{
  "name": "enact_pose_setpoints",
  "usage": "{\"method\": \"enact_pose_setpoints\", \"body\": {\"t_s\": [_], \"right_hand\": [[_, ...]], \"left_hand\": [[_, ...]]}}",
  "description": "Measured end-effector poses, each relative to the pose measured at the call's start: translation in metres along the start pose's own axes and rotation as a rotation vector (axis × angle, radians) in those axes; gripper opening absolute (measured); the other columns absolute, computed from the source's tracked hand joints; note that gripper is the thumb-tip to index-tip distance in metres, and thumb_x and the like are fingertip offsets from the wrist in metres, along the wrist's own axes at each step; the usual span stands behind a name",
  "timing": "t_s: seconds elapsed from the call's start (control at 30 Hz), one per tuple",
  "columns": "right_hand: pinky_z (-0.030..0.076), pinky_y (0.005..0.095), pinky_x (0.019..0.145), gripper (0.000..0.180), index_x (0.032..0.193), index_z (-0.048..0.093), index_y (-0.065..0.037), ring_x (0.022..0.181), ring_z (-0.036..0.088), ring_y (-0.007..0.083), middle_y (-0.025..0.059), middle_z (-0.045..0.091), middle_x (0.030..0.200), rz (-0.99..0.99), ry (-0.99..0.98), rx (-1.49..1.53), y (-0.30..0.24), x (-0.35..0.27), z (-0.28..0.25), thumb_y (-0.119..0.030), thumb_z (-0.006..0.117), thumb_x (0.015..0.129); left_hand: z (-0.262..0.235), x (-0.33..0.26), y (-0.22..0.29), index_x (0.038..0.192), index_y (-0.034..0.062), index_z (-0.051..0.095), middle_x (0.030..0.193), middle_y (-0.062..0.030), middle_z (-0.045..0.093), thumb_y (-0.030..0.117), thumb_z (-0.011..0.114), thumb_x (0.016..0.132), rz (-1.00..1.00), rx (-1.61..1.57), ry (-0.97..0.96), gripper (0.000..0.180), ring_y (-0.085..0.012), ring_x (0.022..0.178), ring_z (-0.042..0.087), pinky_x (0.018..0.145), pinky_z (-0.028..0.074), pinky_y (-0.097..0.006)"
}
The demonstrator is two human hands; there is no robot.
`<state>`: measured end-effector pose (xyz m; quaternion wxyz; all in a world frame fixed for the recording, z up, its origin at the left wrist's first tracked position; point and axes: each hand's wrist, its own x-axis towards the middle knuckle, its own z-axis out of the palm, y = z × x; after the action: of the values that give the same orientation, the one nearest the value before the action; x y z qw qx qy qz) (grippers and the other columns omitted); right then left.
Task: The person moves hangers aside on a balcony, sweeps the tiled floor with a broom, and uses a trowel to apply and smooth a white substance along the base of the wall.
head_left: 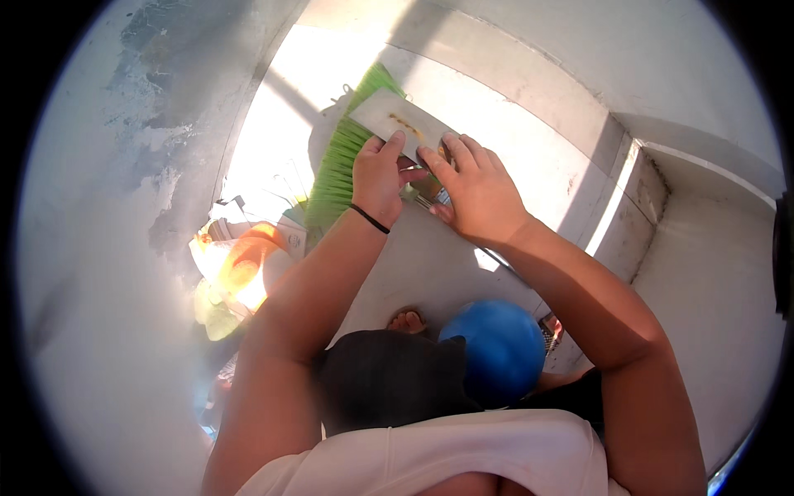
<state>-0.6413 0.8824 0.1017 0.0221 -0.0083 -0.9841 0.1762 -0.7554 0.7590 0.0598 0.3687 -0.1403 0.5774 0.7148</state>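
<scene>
Both my arms reach forward over the pale floor. Between my hands is a flat, whitish rectangular plate with a brownish streak along its middle. My left hand, a black band round its wrist, pinches the plate's near edge, thumb on top. My right hand lies against the plate's right end, fingers bent over it; something small and colourful shows partly under them. Bright green broom bristles fan out behind and left of the plate. How the plate meets the broom is hidden.
To the left lies a sunlit pile with an orange thing and pale wrappings. A round blue object rests by my lap, near a bare foot. Plastered walls stand left and right, with a ledge at the right.
</scene>
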Motion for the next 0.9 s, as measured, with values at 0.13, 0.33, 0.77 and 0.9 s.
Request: {"method": "enact_pose_setpoints", "body": {"t_s": [0.13,0.33,0.77,0.9], "right_hand": [[0.048,0.0422,0.093,0.054,0.133,0.049,-0.009,0.116,0.055,0.0370,0.0200,0.055,0.127,0.204,-0.081,0.171,0.019,-0.009,0.007,-0.006,0.063,0.081],[0.051,0.0346,0.080,0.041,0.129,0.054,-0.007,0.089,0.064,0.0241,0.0138,0.067,0.102,0.701,0.029,0.720,0.046,-0.022,0.010,-0.001,0.048,0.089],[0.046,0.0409,0.093,0.035,0.126,0.057,-0.008,0.104,0.056,0.0345,0.0177,0.064,0.102,0.227,0.212,0.342,0.029,-0.026,-0.001,-0.014,0.056,0.092],[0.048,0.0435,0.088,0.039,0.128,0.052,-0.007,0.100,0.058,0.0373,0.0173,0.064,0.102,0.343,-0.094,0.606,0.021,-0.017,-0.037,-0.017,0.057,0.091]], "left_hand": [[0.012,-0.009,0.003,0.105,0.0044,0.058,0.084,-0.0029,0.059,0.020,0.058,0.096,-0.066,0.072,-0.125,0.018,-0.0135,0.077,0.064,0.063,0.051,-0.026],[0.025,0.003,-0.018,0.114,0.0039,0.058,0.086,-0.0006,0.059,0.027,0.060,0.095,0.473,0.589,0.008,0.030,-0.0109,0.074,0.061,0.068,0.049,-0.026],[0.019,0.002,-0.019,0.108,0.0021,0.057,0.087,-0.0045,0.063,0.037,0.057,0.096,-0.076,0.231,-0.287,0.037,-0.0115,0.072,0.062,0.062,0.051,-0.024],[0.024,-0.003,-0.013,0.111,0.0004,0.056,0.088,-0.0054,0.064,0.036,0.058,0.096,-0.077,0.325,-0.295,0.038,-0.0126,0.073,0.063,0.067,0.053,-0.025]]}}
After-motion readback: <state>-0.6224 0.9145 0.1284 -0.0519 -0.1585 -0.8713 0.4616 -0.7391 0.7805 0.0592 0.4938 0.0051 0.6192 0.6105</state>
